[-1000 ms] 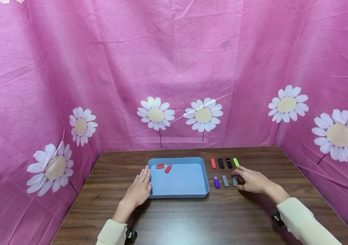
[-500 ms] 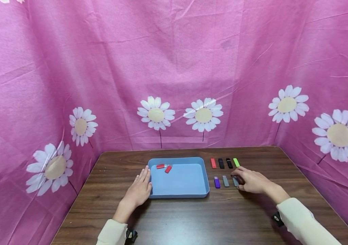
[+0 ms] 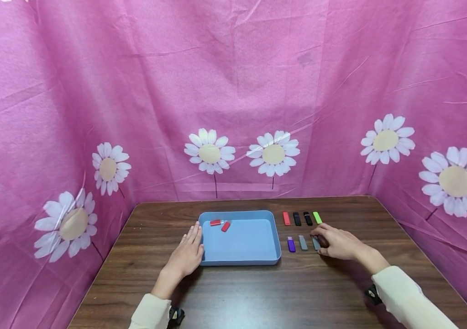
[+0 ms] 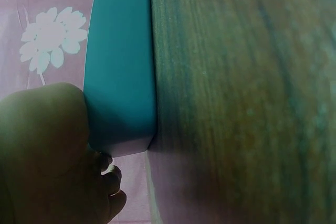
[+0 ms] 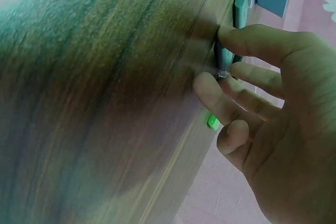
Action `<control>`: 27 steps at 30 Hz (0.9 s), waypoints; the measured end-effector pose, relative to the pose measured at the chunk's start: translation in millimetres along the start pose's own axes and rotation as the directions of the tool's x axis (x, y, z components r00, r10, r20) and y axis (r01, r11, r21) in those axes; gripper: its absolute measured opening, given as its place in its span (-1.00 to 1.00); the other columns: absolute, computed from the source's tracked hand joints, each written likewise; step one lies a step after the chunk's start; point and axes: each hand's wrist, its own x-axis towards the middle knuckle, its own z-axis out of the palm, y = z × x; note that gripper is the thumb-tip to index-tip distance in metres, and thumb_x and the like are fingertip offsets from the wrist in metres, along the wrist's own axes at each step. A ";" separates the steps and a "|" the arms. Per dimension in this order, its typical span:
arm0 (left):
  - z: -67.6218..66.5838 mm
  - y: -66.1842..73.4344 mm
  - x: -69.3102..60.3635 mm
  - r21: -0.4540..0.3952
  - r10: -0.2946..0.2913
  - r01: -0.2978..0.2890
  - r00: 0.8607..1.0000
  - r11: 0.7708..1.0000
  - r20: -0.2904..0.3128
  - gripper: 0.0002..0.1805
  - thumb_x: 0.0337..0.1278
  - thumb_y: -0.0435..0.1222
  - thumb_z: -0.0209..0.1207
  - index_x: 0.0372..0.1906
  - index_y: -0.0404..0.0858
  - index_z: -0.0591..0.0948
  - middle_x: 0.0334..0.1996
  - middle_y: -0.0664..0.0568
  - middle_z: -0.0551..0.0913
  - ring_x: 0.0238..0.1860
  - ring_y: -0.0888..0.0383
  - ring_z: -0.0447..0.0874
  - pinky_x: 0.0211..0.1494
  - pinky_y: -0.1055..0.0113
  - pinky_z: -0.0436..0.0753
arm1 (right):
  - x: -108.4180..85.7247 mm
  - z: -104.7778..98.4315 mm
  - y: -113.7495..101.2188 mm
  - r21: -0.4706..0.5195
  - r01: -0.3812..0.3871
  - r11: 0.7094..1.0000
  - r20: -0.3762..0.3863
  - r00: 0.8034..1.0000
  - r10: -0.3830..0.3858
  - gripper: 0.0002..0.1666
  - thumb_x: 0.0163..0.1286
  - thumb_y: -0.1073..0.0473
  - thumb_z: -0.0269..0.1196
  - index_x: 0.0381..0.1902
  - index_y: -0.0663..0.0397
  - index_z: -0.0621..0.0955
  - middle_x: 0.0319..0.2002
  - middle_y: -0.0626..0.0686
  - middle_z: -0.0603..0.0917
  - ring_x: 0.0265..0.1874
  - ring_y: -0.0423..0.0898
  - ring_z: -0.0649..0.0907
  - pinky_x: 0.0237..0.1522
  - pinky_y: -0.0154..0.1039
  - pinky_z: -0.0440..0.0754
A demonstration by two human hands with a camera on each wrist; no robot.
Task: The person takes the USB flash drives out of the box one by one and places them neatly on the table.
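Note:
My left hand (image 3: 186, 253) rests against the left wall of a blue tray (image 3: 249, 244), fingers extended along its rim. Inside the tray lie two red USB sticks, one flat near the back left (image 3: 215, 222) and one slanted beside it (image 3: 226, 226). At the right, my right hand (image 3: 340, 243) pinches a grey USB stick (image 5: 224, 59) between thumb and fingers at tabletop level. The fingers partly cover it. Left of it in the front row are another grey USB stick (image 3: 303, 243) and a purple one (image 3: 291, 244).
Behind that row lie a red USB stick (image 3: 286, 218), two black ones (image 3: 296, 219) and a lime green one (image 3: 317, 217). The brown wooden table (image 3: 241, 297) meets a pink flowered curtain (image 3: 233, 91) at its back and sides.
The grey USB stick under my right fingers has turned slightly and now lies a little more slanted. My left hand and the tray stay in place.

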 end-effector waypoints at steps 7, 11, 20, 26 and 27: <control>-1.0 -0.4 0.6 0.010 -0.006 0.006 1.000 1.000 0.006 -0.35 0.67 -0.24 -0.06 0.63 -0.51 0.20 0.71 -0.29 0.08 0.71 -0.27 0.08 0.72 -0.22 0.20 | 1.0 -1.3 -1.1 -0.004 0.000 1.000 -0.017 1.000 0.000 -0.41 0.22 0.04 0.56 0.19 0.04 0.69 0.14 0.04 0.65 -0.20 -0.15 0.67 -0.19 -0.01 0.72; -1.6 -0.7 0.9 0.011 -0.010 0.010 1.000 1.000 0.010 -0.34 0.67 -0.24 -0.06 0.64 -0.50 0.19 0.72 -0.28 0.07 0.71 -0.27 0.07 0.72 -0.21 0.19 | 3.3 -4.7 -1.5 -0.006 0.013 1.000 -0.047 0.999 -0.013 -0.48 0.25 0.06 0.53 0.16 0.00 0.70 0.10 -0.02 0.65 -0.19 -0.19 0.67 -0.19 -0.05 0.72; 0.1 -1.8 1.1 0.010 -0.004 0.004 1.000 1.000 0.012 -0.34 0.67 -0.24 -0.06 0.64 -0.50 0.18 0.72 -0.28 0.07 0.71 -0.27 0.07 0.72 -0.21 0.19 | 16.1 -13.2 -10.0 -0.015 0.024 1.000 -0.076 0.997 -0.025 -0.83 0.39 0.12 0.44 -0.17 -0.21 0.64 -0.16 -0.20 0.61 -0.42 -0.35 0.52 -0.43 -0.29 0.50; -0.4 -1.5 0.3 0.007 -0.005 0.005 1.000 1.000 0.017 -0.34 0.68 -0.24 -0.07 0.64 -0.50 0.17 0.72 -0.28 0.06 0.71 -0.27 0.06 0.73 -0.21 0.18 | 31.9 -16.6 -24.3 -0.038 0.065 0.997 -0.097 0.993 -0.068 -0.74 0.41 0.19 0.42 -0.33 -0.26 0.55 -0.40 -0.28 0.53 -0.53 -0.36 0.42 -0.53 -0.35 0.35; -0.5 -1.5 0.1 0.008 -0.005 0.005 1.000 1.000 0.019 -0.34 0.68 -0.23 -0.07 0.64 -0.50 0.17 0.72 -0.28 0.06 0.72 -0.27 0.06 0.73 -0.21 0.17 | 34.7 -17.6 -27.2 -0.040 0.072 0.997 -0.099 0.992 -0.076 -0.73 0.41 0.20 0.42 -0.34 -0.26 0.55 -0.41 -0.28 0.53 -0.52 -0.35 0.41 -0.52 -0.35 0.35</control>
